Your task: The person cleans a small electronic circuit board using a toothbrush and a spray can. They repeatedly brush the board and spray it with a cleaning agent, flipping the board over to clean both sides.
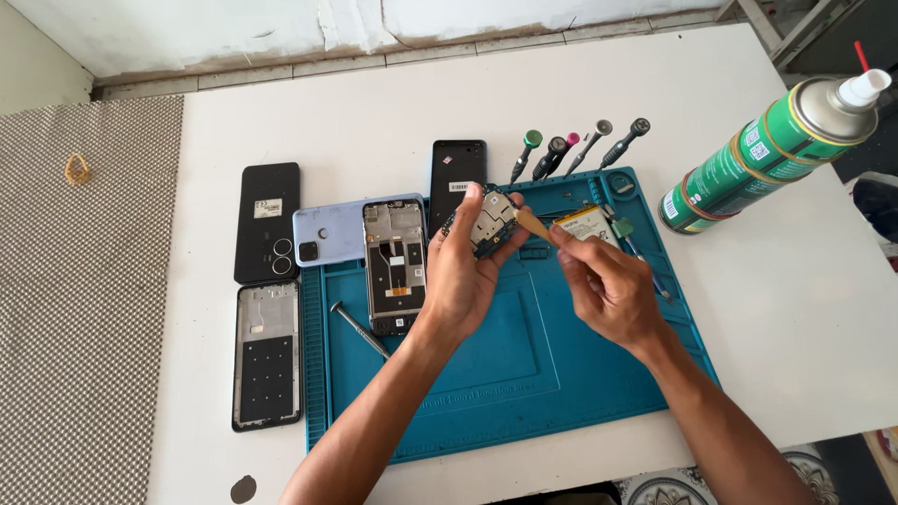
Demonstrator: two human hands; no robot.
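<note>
We hold a small phone circuit board [490,221] in our left hand [463,276], fingers curled around its edges, raised above the blue repair mat [486,374]; our right hand [608,285] pinches a thin tan tool [531,223], its tip touching the board's right edge; just beyond the right hand a phone battery [585,224] lies on the mat; left of the left hand an opened phone frame [395,265] rests on the mat's edge, a loose screwdriver [357,329] beside it; four screwdrivers [580,147] stand in a row along the mat's far rim; a lilac back cover [327,234], two black covers [267,223] and another frame [267,355] lie on the white table [393,103]; a green spray can [772,150] lies tilted at right.
</note>
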